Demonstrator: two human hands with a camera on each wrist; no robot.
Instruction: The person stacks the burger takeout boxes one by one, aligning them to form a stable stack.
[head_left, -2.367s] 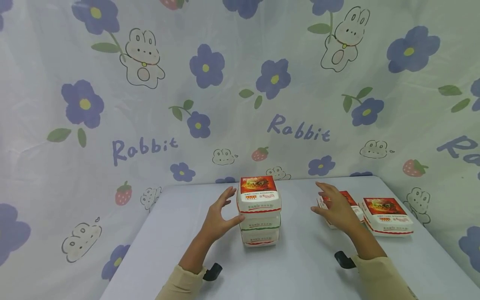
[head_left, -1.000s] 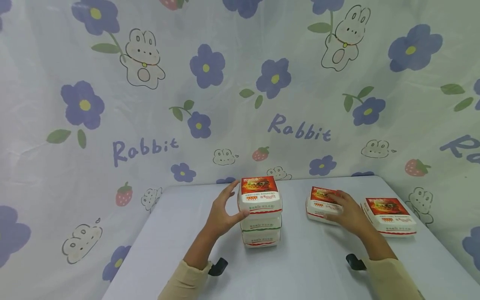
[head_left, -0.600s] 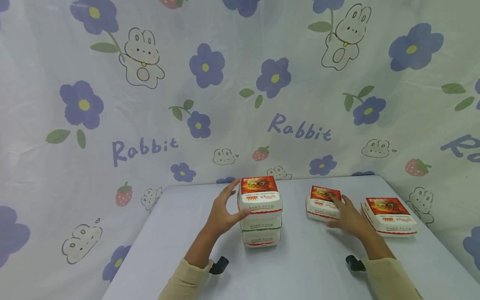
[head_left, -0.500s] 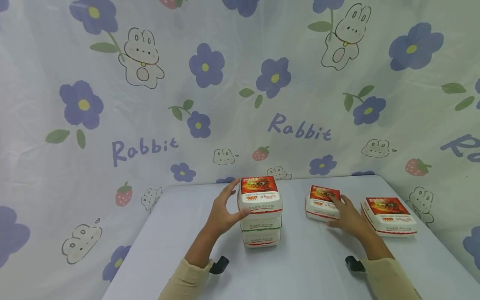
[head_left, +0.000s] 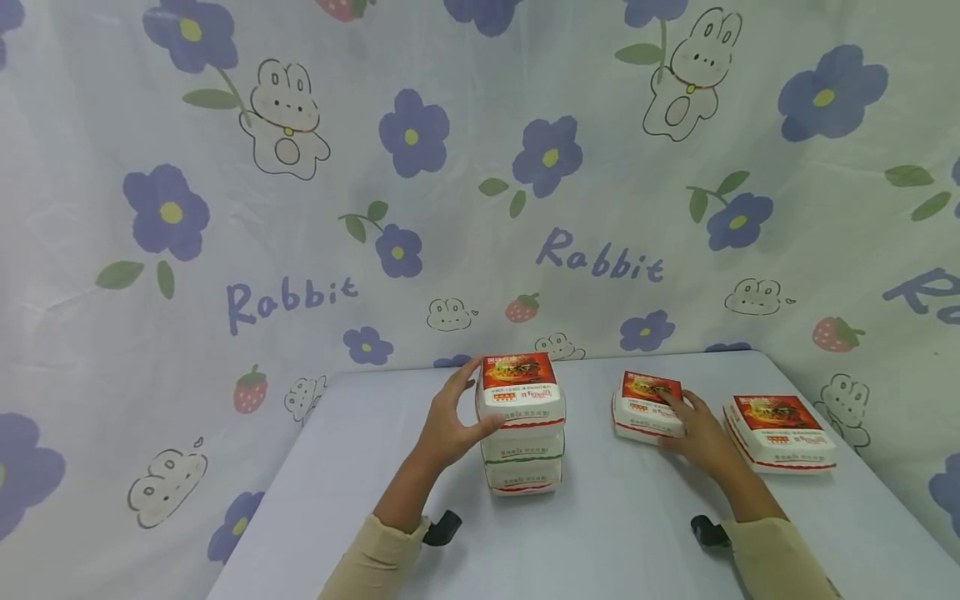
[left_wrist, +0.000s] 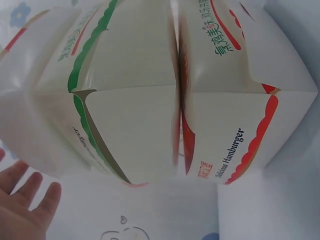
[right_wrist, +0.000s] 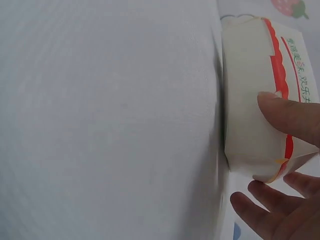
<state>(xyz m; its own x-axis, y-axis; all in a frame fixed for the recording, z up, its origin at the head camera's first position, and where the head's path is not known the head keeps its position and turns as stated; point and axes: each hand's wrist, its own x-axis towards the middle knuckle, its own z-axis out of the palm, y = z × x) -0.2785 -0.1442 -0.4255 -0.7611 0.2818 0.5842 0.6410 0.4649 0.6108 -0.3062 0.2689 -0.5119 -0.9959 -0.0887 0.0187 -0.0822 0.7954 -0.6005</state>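
Right hand (head_left: 701, 435) is spread round the right end of a printed burger box (head_left: 645, 410), thumb lying on its near wall and fingers held well apart from the thumb; can't quite tell how much the fingertips touch, the angle's rough. That box sits flat on the pale table (head_left: 600, 525), right of the three-box stack (head_left: 525, 454) and left of another box (head_left: 782, 433). Left hand (head_left: 450, 427) is fanned out around the left side of the top box (head_left: 519, 396), thumb toward the near side. Handling-wise they look like thin folded card, so I'd guess light, slightly slick and easy to dent. Best hold imo: opposite walls, low down, no squeezing the lid.
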